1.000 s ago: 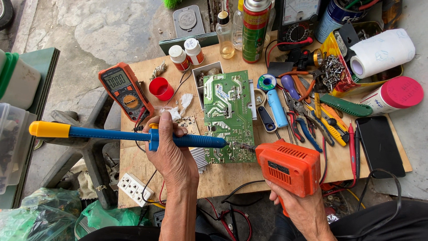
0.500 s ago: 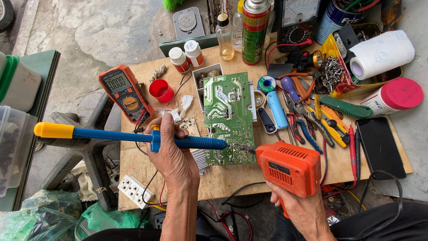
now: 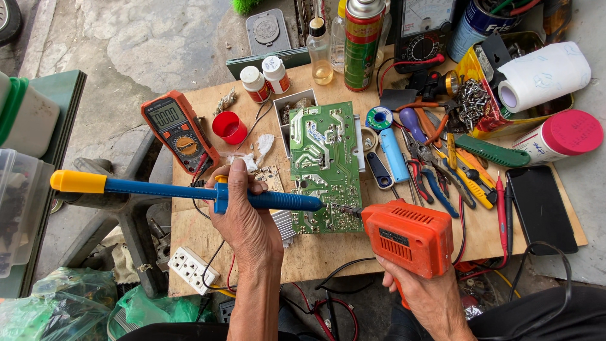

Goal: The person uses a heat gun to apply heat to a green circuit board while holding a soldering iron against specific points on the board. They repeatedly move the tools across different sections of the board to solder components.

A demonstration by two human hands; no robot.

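Left hand wrapped around long blue plastic desoldering pump w/ yellow plunger knob, held level, nozzle resting on lower edge of green printed circuit board. Right hand clenched on grip of orange plastic soldering gun, tip angled in to same spot on board, just beside pump nozzle. Board lies solder side up at mid bench on bare plywood worktop, silver finned heatsink poking out under its lower left corner.

Step in hand, by the look: heating one joint w/ gun while pump sits ready to suck solder off. Next move prob. calls for nozzle kept tight on joint, then plunger release once solder flows; steady hands, no dragging across neighbouring pads.

Further out: orange digital multimeter and small red plastic cup to left, white power strip at bench's near left corner, heap of pliers and screwdrivers to right, black phone far right.

Hard to make out: exact joint, hidden by gun tip and nozzle. Plunger cocked or not, can't tell. Trigger finger out of sight behind gun body.
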